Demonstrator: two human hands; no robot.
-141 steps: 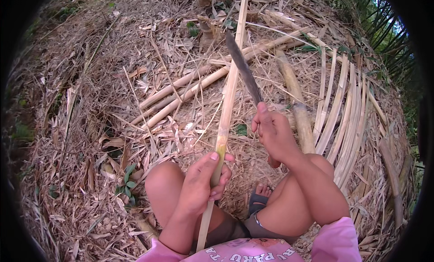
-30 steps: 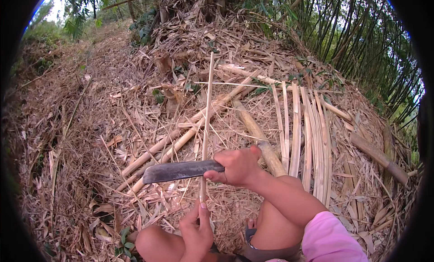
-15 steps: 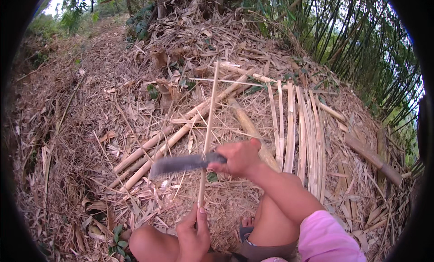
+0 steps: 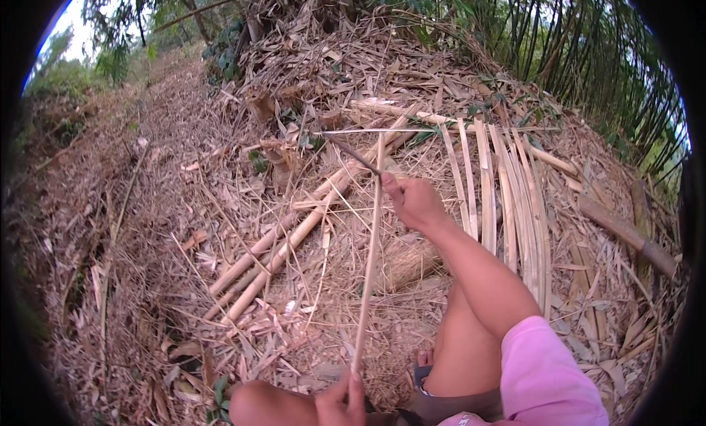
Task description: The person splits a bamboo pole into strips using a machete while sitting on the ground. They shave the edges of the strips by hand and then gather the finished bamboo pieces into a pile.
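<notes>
My left hand [image 4: 343,402] is closed around the near end of a long, pale bamboo strip [image 4: 369,279], close to my knees. The strip slants up and away from me toward the middle of the view. In my right hand [image 4: 416,204], the fingers wrap the handle of a dark machete [image 4: 351,152]. Its blade points to the far left and shows almost edge-on, crossing the strip near its far end. Whether the blade touches the strip I cannot tell.
Several split bamboo strips [image 4: 509,198] lie side by side on the right, their far ends resting on a bamboo pole [image 4: 441,119]. Left of centre lie more bamboo poles [image 4: 283,249]. A short log [image 4: 407,266] sits ahead of my legs. Dry leaves cover the slope; cut stumps [image 4: 276,161] stand beyond.
My right hand has moved away from me along the strip, and the machete blade has turned from flat-side-on to nearly edge-on. The left hand and strip appear lower and farther right.
</notes>
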